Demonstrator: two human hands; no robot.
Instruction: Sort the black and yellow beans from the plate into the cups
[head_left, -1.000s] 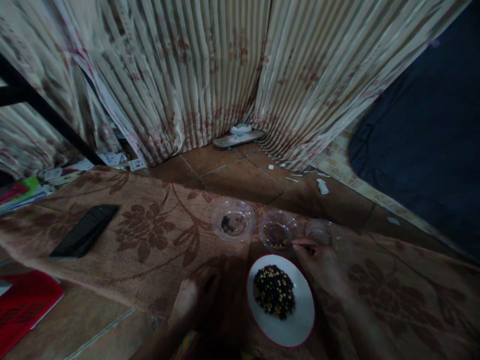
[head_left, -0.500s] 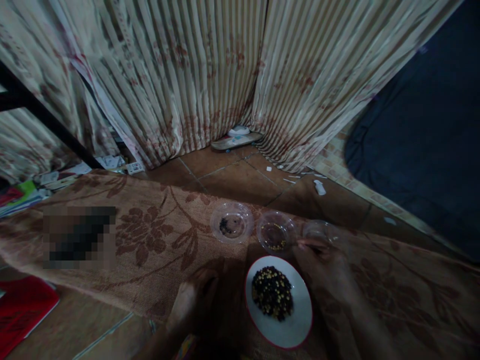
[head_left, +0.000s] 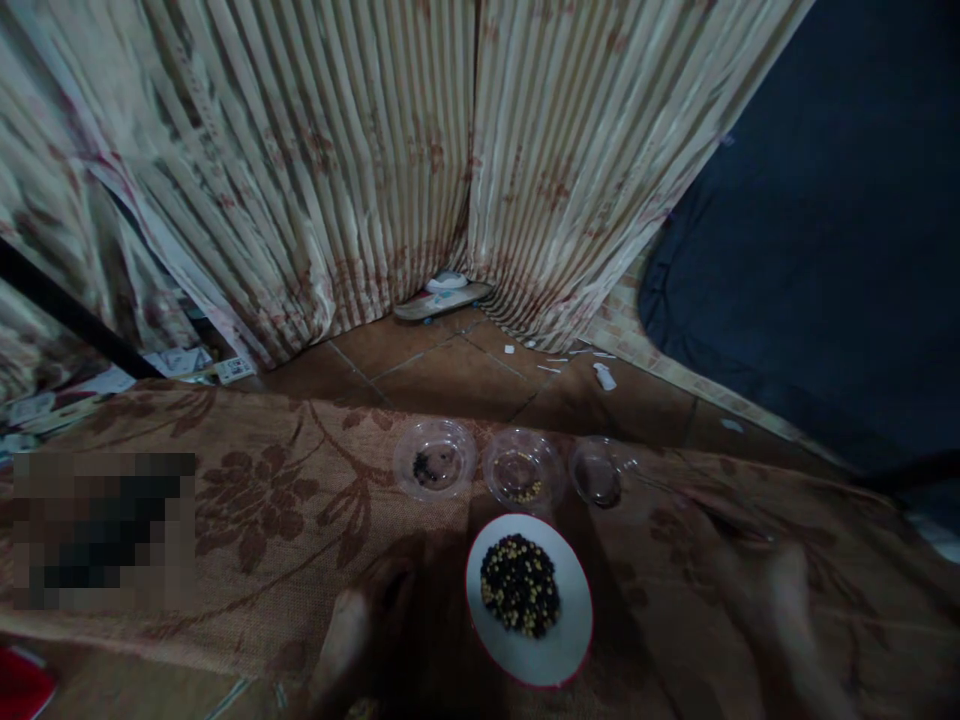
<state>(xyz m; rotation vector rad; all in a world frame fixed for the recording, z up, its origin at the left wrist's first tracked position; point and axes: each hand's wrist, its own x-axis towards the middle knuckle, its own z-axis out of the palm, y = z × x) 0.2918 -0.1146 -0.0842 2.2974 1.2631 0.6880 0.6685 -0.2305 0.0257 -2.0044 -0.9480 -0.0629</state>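
Observation:
A white plate (head_left: 566, 635) with a red rim holds a heap of small black and yellow seeds (head_left: 520, 585). Behind it three clear plastic cups stand in a row. The left cup (head_left: 456, 480) has a few black seeds inside, the middle cup (head_left: 517, 450) some yellow ones. In the right cup (head_left: 596, 473) I cannot make out any contents. My left hand (head_left: 364, 610) rests on the cloth left of the plate, fingers curled and in shadow, so what they hold, if anything, is hidden. My right hand (head_left: 750, 570) is over the cloth right of the cups, its fingers smeared by motion.
A brown flowered cloth (head_left: 277, 560) covers the surface under the plate. A blurred-out dark object (head_left: 112, 530) lies on it at left. Beyond are a tiled floor with paper scraps (head_left: 604, 376), a skateboard (head_left: 442, 302), striped curtains (head_left: 390, 150) and a dark blue covered shape (head_left: 817, 250).
My right hand has moved away from the right cup, out to the right, uncovering that cup. My left hand stays beside the plate. The whole view has shifted slightly.

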